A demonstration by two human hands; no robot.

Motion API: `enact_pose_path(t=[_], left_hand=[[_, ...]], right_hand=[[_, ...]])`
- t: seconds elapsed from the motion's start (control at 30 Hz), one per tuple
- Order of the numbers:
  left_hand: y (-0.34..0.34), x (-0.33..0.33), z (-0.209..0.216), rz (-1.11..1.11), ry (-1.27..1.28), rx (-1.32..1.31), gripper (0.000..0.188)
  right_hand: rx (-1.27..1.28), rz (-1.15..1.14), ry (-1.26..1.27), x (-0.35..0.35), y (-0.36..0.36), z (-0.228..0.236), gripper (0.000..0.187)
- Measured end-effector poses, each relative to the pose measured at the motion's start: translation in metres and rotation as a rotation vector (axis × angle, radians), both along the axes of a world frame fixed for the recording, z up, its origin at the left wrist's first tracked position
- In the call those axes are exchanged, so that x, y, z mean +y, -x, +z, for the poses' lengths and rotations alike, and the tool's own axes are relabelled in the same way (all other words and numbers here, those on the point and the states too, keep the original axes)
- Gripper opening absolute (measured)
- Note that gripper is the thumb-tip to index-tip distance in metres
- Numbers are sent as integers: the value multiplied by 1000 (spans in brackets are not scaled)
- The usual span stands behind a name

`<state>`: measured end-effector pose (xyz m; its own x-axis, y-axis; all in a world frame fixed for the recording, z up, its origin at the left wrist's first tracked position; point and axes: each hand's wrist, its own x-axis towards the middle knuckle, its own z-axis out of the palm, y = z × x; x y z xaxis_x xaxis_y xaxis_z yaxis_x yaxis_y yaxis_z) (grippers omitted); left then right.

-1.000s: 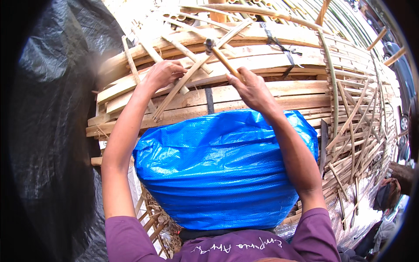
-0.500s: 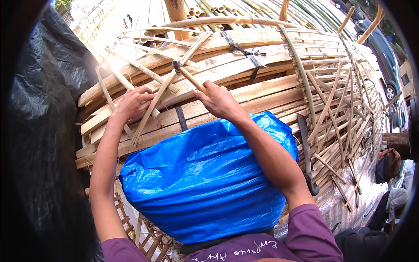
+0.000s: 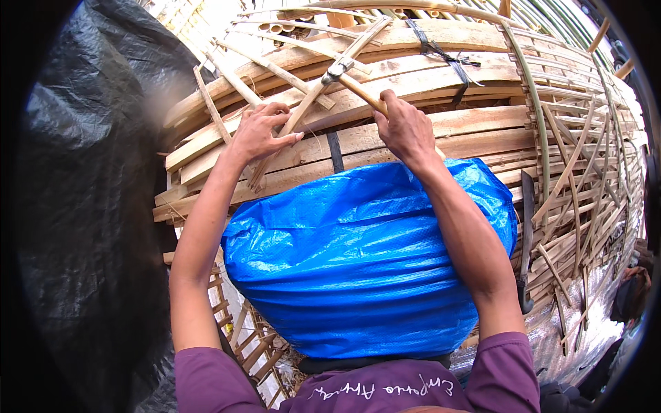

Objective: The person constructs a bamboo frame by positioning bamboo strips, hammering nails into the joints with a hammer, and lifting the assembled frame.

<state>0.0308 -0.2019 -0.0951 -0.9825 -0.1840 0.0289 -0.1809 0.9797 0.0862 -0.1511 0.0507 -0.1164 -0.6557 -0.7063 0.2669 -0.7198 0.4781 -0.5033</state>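
Note:
A wooden-handled hammer (image 3: 359, 91) is in my right hand (image 3: 407, 131), fingers wrapped round its handle. The hammer's metal head rests at or just above a slanting bamboo strip (image 3: 310, 102) that lies across the wooden beams. Lower on that strip, my left hand (image 3: 260, 132) grips it, the thumb laid over it and the curled fingers on its far side. Thinner bamboo strips (image 3: 275, 71) cross under and beside it to the upper left. Whether a nail is under the hammer head cannot be made out.
A blue plastic sheet (image 3: 358, 268) covers a bulky thing before me. A long blade (image 3: 527, 227) with a dark hooked handle lies to its right. Loose slats (image 3: 575, 186) pile up beyond. Black sheeting (image 3: 96, 206) hangs at left. Black ties (image 3: 444, 58) bind the beams.
The whole view has shifted, so the beams sit farther right and higher. My left thumb now lies across the strip. The hammer head stays near the same spot on the strip.

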Motion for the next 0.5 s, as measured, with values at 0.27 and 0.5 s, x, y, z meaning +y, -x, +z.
enact_pose_path(t=[0.27,0.5], left_hand=[[3,5,-20,128,-224,253,38],[2,10,-26,158,-235,317,30]], right_hand=[[256,-45,153,-1,17,-23,26],[404,-98,134,-3,44,-25,27]])
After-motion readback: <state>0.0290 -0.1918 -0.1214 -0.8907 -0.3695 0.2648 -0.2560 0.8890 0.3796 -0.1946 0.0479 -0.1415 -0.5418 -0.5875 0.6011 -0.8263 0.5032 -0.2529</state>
